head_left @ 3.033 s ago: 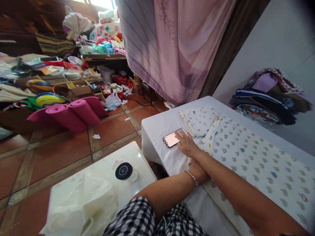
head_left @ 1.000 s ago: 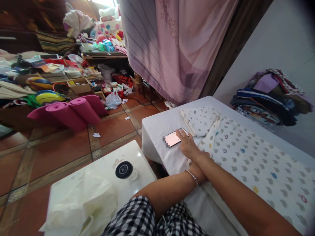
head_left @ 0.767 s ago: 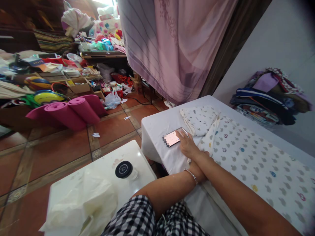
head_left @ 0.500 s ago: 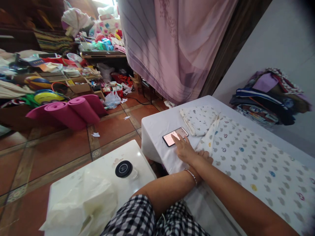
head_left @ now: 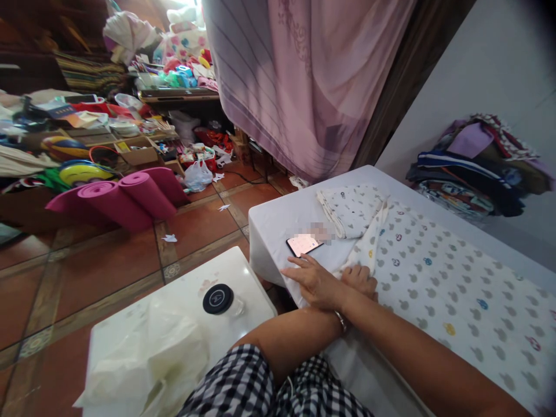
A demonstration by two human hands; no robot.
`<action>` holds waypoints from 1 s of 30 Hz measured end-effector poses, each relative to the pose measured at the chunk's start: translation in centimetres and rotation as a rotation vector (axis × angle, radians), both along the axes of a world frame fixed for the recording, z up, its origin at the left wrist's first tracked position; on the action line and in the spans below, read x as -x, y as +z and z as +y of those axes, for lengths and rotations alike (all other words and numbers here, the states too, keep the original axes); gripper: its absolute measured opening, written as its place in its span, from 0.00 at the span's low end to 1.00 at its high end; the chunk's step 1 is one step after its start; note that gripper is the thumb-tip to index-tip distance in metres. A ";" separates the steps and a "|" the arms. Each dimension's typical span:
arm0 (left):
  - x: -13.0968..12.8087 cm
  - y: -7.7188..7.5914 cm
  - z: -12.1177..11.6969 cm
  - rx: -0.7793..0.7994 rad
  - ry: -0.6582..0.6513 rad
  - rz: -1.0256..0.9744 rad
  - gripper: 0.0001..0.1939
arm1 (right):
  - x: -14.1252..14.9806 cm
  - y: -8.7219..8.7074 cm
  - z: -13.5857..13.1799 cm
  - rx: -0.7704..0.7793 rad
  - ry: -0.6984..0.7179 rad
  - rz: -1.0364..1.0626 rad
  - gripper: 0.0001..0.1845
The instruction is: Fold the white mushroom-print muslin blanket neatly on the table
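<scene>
Tiled floor (head_left: 117,260), brown-red, with pink rolled mats (head_left: 125,202) and heaped household goods beyond; pink curtain (head_left: 313,92) hanging at the back; stacked clothes (head_left: 473,168) by the wall.
Work surface: white-covered table (head_left: 271,217), on it a spread patterned cloth (head_left: 434,284) and, next to that, a folded cloth (head_left: 354,208).
Phone (head_left: 299,245), one: flat on the white cover, near the folded cloth, screen lit, far end blurred out.
Right hand (head_left: 315,284): crossed over the opposite forearm, fingers spread, pinching nothing, tips at the phone's near edge; whether they touch it cannot be told.
Left hand (head_left: 358,280): on the edge of the patterned cloth, fingers bent; whether it grips cloth or merely rests there cannot be told. Bracelet (head_left: 343,322) at its wrist, partly covered.
Side table (head_left: 228,266), white, lower left: black-lidded jar (head_left: 218,298) and crumpled pale sheeting (head_left: 147,353).
Step in hand, by judgement: the right hand tending to the phone, between touches on its screen. A further touch would call for one extended finger over the lit part, forearms kept clear of the cloth edge
</scene>
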State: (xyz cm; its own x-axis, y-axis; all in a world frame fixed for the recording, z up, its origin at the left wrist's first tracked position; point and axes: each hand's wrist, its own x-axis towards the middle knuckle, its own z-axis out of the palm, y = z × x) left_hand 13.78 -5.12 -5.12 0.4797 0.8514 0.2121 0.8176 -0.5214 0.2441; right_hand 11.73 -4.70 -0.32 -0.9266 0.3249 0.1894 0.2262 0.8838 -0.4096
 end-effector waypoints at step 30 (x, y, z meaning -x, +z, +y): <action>-0.1 -0.4 0.3 0.039 -0.007 -0.005 0.13 | -0.2 -2.2 0.9 0.054 -0.199 0.169 0.08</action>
